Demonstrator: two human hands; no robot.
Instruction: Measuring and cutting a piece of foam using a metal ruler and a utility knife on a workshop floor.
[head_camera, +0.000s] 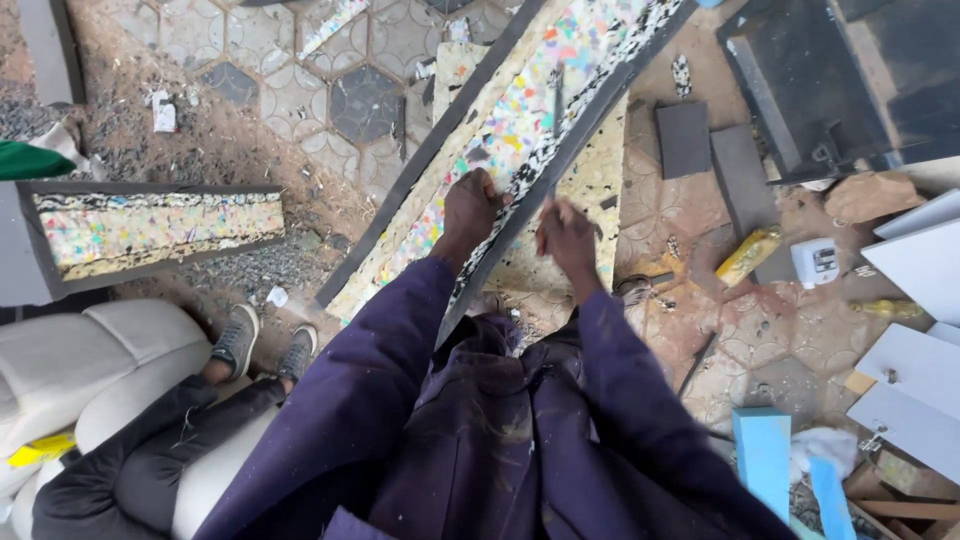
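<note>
Diagonally, foam panel (520, 130) runs from hands toward upper right

A long foam panel (520, 130) runs diagonally across the paved ground (330, 90); a shorter panel (160, 230) lies to its left, boards (920, 330) to its right, and a seated person's shoes (262, 345) between the panels.
</note>
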